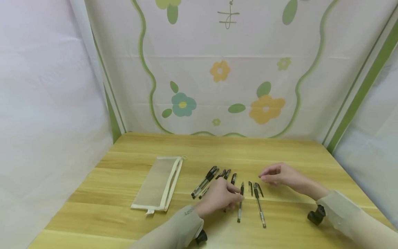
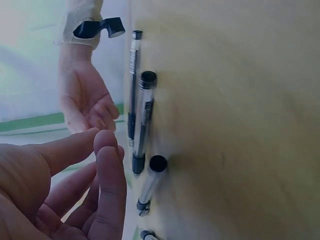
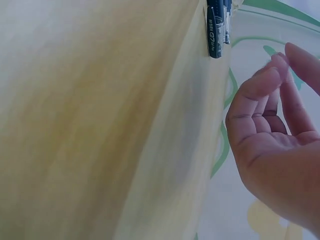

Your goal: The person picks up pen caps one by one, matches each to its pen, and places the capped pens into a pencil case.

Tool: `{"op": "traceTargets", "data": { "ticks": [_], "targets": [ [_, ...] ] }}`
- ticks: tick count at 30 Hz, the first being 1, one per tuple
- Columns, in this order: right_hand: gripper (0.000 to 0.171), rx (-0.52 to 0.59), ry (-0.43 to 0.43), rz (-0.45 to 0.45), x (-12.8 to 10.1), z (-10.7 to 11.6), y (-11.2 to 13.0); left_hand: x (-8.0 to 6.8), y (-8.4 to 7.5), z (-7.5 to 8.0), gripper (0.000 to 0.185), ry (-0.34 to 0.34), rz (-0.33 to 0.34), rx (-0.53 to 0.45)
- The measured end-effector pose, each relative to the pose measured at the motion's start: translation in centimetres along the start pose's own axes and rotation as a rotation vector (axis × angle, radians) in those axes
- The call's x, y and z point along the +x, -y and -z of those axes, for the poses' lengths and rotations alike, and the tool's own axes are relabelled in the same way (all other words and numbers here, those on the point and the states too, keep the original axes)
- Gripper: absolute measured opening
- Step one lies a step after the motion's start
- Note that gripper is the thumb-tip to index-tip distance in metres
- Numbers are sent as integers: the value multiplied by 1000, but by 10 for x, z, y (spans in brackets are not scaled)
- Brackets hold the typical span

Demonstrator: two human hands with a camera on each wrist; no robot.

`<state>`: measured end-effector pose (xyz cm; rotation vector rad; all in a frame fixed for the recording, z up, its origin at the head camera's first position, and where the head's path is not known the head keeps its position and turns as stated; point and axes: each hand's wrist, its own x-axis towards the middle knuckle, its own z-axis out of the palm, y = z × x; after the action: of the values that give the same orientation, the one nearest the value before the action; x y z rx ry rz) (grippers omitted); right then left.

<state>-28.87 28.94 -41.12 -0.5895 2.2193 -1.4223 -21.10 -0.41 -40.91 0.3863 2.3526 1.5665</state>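
Over the table, my left hand (image 1: 219, 197) hovers beside an uncapped gel pen (image 1: 240, 209). Its thumb and index fingertips (image 2: 105, 139) come together with nothing visible between them, and the other fingers curl loosely. A second gel pen (image 1: 260, 209) lies to the right, with one pen cap (image 1: 250, 188) and another cap (image 1: 260, 190) by its upper end. My right hand (image 1: 281, 177) is raised beyond these caps, fingers loosely bent and holding nothing. Several capped black gel pens (image 1: 205, 181) lie left of and partly behind my left hand.
A pale mesh zip pouch (image 1: 155, 183) lies on the left of the wooden table (image 1: 102, 193), its zip side toward the pens. A white cloth with printed flowers (image 1: 192, 45) hangs behind the table, and white panels stand at both sides.
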Motion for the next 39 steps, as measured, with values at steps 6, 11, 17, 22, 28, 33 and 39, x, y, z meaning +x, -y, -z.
{"op": "traceTargets", "data": {
  "ticks": [6,11,17,22,28,33,39],
  "targets": [
    [33,47,1,-14,-3,0,-1,7,4,-7,21,-10,19,66],
    [33,79,18,-11,-3,1,-3,9,5,-9,19,-25,-11,149],
    [32,92,25,-15,-3,2,-4,11,3,-9,21,-12,-41,183],
    [33,121,51,-14,-2,1,-4,11,2,-10,23,-17,-51,214],
    [33,128,66,-26,-2,1,-4,11,2,-10,21,-38,-48,254],
    [33,151,75,-28,-2,0,-6,10,0,-10,20,-40,-37,311],
    [31,161,96,-10,-1,0,-8,11,-5,-11,19,-49,-48,460]
  ]
}}
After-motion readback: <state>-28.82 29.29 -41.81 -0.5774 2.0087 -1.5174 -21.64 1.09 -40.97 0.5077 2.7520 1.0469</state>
